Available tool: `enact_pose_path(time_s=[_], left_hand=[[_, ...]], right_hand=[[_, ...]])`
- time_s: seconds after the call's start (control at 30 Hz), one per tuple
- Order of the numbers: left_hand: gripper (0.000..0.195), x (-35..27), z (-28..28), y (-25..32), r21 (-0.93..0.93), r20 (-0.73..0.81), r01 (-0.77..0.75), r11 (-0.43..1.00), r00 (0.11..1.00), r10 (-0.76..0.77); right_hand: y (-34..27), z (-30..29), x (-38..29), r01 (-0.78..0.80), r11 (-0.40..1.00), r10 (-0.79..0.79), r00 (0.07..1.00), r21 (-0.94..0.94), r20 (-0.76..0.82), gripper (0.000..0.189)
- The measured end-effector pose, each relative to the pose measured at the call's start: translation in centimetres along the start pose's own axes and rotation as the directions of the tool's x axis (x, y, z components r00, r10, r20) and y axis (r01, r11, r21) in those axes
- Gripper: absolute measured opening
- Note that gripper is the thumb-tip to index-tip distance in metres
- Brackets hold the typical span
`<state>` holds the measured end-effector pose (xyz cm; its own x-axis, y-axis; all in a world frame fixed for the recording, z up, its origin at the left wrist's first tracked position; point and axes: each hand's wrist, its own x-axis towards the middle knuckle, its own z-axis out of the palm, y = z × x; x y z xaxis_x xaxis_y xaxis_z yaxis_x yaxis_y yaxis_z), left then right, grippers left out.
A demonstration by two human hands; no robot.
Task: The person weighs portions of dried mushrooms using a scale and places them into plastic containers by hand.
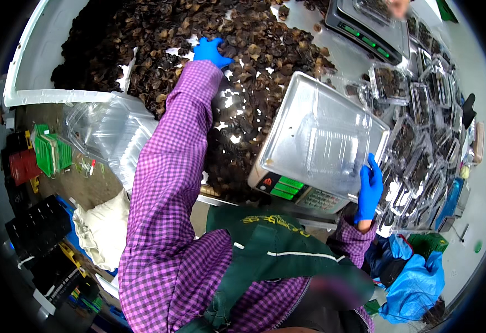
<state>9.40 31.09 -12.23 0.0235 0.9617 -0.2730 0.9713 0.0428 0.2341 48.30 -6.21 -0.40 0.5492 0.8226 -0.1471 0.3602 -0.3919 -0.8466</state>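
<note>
My left hand (211,52), in a blue glove, reaches into a wide heap of dark brown wood-ear-like fungus (255,54) with its fingers spread. Whether a piece is under its fingers cannot be told. On the near right stands a weighing scale (295,191) with a metal pan and green lit displays. A clear plastic container (334,145) lies on the pan, with nothing visible in it. My right hand (370,189), also in a blue glove, is at the pan's right edge beside the container, fingers extended upwards.
A stack of clear containers (122,131) stands left of my left arm. Many filled clear containers (417,166) crowd the right side. A second scale (365,37), with part of a person's hand above it, is at the top right. A white tub's rim (59,96) borders the heap.
</note>
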Motion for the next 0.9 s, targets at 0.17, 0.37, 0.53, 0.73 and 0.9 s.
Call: enact_pose_path(time_s=[0.17,0.37,0.53,0.73,0.9], left_hand=[[0.054,-7.2,3.4,-1.4,-0.193,-0.051,-0.166,0.967,0.986,0.159],[0.033,-11.9,4.3,-3.6,-0.933,0.064,0.025,0.359,0.993,0.097],[0.031,-20.7,-3.6,4.4,-0.988,-0.067,-0.079,0.136,0.993,0.093],[0.035,-26.8,-2.4,17.6,-0.59,-0.584,-0.698,0.406,0.716,0.382],[0.038,-26.8,1.8,19.5,-0.35,-0.294,-0.803,0.483,0.583,0.757]], right_hand=[[0.3,0.8,-0.1,0.027,0.997,-0.03,0.998,-0.074,-0.052,0.042],[0.9,2.1,0.1,0.144,0.98,-0.155,0.986,-0.138,-0.069,0.04],[-0.8,3.7,-0.7,0.153,0.976,-0.17,0.981,-0.156,-0.099,0.036],[1.5,5.2,-0.6,0.267,0.962,-0.273,0.954,-0.062,-0.123,0.04],[0.7,4.8,-1.0,0.229,0.971,-0.236,0.964,-0.067,-0.121,0.042]])
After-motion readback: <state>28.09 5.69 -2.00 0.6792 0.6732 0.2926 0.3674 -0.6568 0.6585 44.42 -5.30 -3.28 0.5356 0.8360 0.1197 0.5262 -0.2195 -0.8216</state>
